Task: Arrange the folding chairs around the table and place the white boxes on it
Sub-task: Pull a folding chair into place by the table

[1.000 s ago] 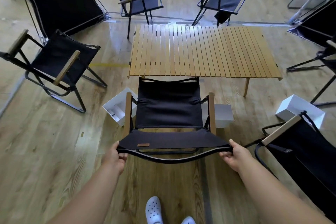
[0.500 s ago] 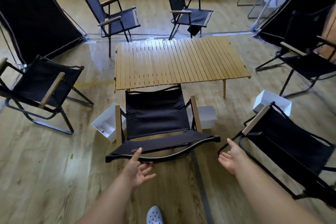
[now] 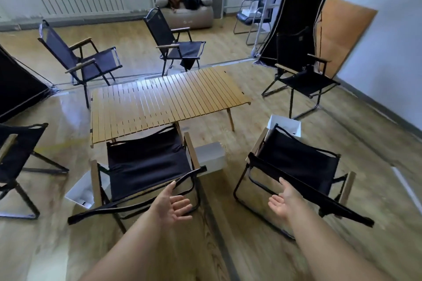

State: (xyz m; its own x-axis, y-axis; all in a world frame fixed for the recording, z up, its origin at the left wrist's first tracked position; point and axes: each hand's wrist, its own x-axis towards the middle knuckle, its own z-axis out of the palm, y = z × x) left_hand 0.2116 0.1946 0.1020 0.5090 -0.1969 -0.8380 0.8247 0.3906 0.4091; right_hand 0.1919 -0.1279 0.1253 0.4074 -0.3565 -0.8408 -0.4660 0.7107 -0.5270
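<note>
A low slatted wooden table (image 3: 164, 100) stands mid-room. A black folding chair (image 3: 146, 166) sits against its near edge, its back toward me. A second black chair (image 3: 296, 171) stands to its right, angled. My left hand (image 3: 173, 205) is open, palm up, just behind the near chair's top rail, holding nothing. My right hand (image 3: 282, 203) is open beside the second chair's back rail, close to it. Three white boxes lie on the floor: one (image 3: 82, 191) left of the near chair, one (image 3: 211, 157) between the chairs, one (image 3: 286, 124) beyond the right chair.
More black folding chairs ring the table: far left (image 3: 80, 61), far middle (image 3: 175, 45), right (image 3: 301, 75), and left edge (image 3: 16, 162). Black fabric panels stand at left (image 3: 16, 89) and back right (image 3: 294, 13). A beige armchair (image 3: 185, 7) with bags sits by the wall.
Both hands let go of the near chair's top rail and opened. The view swung up and to the right; my right hand now reaches beside the right-hand chair.
</note>
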